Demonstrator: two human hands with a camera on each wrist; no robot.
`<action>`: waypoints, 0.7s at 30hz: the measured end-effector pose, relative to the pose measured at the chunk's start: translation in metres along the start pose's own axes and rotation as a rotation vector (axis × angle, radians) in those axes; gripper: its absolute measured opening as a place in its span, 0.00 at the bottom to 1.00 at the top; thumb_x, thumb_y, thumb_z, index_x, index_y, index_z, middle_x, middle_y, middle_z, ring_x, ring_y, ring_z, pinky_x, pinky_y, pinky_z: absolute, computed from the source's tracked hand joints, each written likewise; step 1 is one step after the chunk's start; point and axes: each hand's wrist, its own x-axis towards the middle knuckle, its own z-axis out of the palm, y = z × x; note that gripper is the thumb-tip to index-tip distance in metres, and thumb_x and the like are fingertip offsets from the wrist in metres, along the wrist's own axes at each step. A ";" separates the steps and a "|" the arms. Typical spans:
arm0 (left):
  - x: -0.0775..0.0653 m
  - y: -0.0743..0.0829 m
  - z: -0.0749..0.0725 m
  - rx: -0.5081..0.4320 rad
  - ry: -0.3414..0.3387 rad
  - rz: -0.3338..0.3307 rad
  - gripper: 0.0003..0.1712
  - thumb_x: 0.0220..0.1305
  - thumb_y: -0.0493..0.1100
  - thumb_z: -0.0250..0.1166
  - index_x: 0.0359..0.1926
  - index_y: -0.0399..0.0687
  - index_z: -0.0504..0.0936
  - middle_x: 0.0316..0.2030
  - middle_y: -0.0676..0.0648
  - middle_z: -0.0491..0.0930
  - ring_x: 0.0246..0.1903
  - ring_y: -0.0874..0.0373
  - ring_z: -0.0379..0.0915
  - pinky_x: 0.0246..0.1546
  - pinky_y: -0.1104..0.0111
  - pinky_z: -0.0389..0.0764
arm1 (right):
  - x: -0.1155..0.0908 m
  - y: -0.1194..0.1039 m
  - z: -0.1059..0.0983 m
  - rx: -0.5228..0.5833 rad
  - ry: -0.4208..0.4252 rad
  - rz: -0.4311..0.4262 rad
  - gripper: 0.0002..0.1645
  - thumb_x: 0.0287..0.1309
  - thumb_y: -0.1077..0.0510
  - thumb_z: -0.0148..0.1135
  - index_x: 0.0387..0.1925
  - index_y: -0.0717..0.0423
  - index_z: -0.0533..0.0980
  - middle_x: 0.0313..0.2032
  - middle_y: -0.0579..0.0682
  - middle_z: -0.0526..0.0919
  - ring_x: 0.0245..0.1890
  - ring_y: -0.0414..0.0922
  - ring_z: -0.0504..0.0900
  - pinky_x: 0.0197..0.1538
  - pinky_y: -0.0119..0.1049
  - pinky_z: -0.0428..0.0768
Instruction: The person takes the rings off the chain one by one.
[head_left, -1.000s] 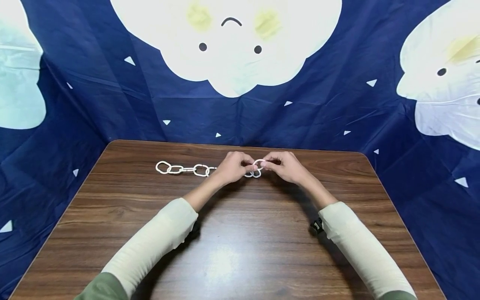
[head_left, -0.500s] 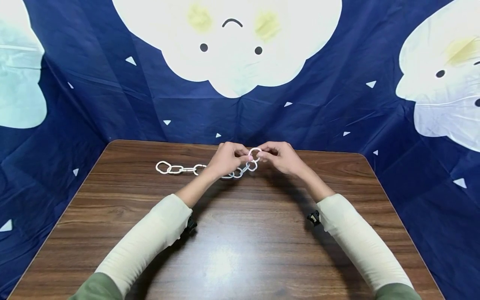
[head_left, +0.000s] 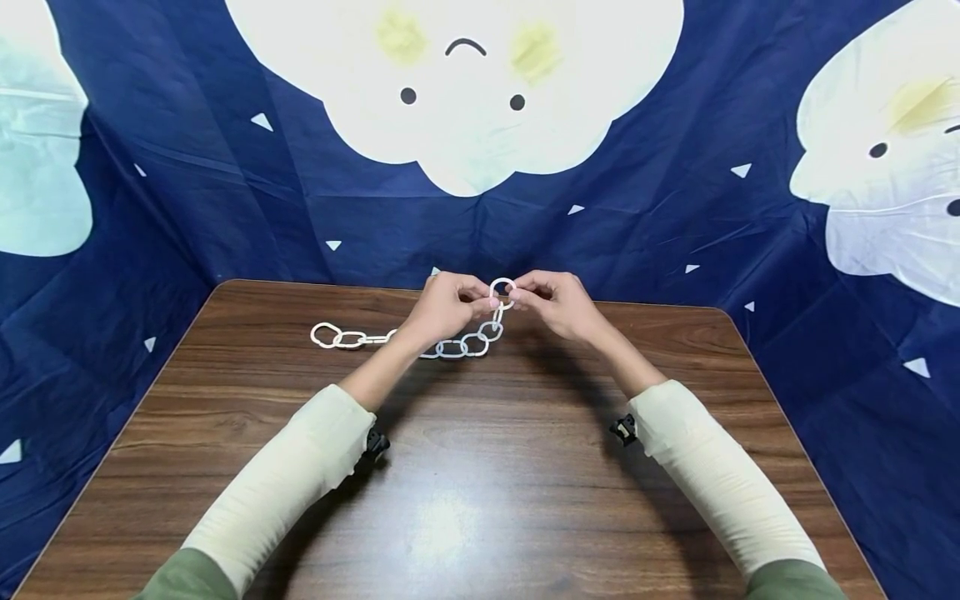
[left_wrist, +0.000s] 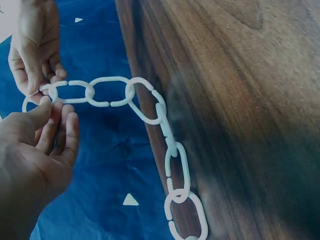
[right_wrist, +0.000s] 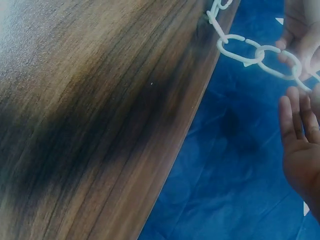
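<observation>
A chain of white plastic links (head_left: 375,339) lies along the far part of the table, its right end lifted. Each link seen closely in the left wrist view has a small split in its side. My left hand (head_left: 442,307) pinches the left side of the raised end link (head_left: 502,280) between thumb and fingers. From the right, my right hand (head_left: 561,307) pinches the same link. Several links hang below it and slope down to the table; my left wrist hides part of the chain in the head view. In the right wrist view the end link is partly cut off.
The brown wood-grain table (head_left: 480,433) ends at a far edge just under the hands. Behind it hangs a dark blue cloth (head_left: 480,229) with white clouds and triangles. Black wrist devices sit under the left sleeve (head_left: 322,454) and the right sleeve (head_left: 705,454).
Both hands have moved up and slightly left, lifting the end link off the table. More links now hang below it. The chain's left end has stayed put.
</observation>
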 end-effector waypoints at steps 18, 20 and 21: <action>0.002 0.012 -0.014 -0.040 0.028 0.012 0.06 0.73 0.44 0.79 0.45 0.48 0.97 0.39 0.48 0.96 0.35 0.62 0.81 0.37 0.71 0.77 | 0.009 -0.016 -0.004 0.035 0.035 -0.012 0.10 0.77 0.61 0.72 0.49 0.66 0.90 0.41 0.70 0.93 0.37 0.42 0.93 0.47 0.44 0.94; 0.002 0.012 -0.015 -0.048 0.031 0.012 0.06 0.74 0.44 0.79 0.46 0.48 0.97 0.39 0.48 0.96 0.36 0.62 0.81 0.37 0.71 0.77 | 0.009 -0.018 -0.005 0.024 0.033 -0.009 0.11 0.78 0.60 0.72 0.50 0.66 0.89 0.41 0.68 0.94 0.38 0.44 0.94 0.47 0.42 0.93; 0.002 0.013 -0.015 -0.050 0.035 0.016 0.06 0.74 0.44 0.79 0.45 0.47 0.97 0.39 0.48 0.96 0.36 0.61 0.81 0.38 0.71 0.77 | 0.010 -0.019 -0.006 0.020 0.031 -0.010 0.11 0.78 0.59 0.71 0.50 0.65 0.89 0.41 0.66 0.94 0.38 0.48 0.94 0.47 0.42 0.93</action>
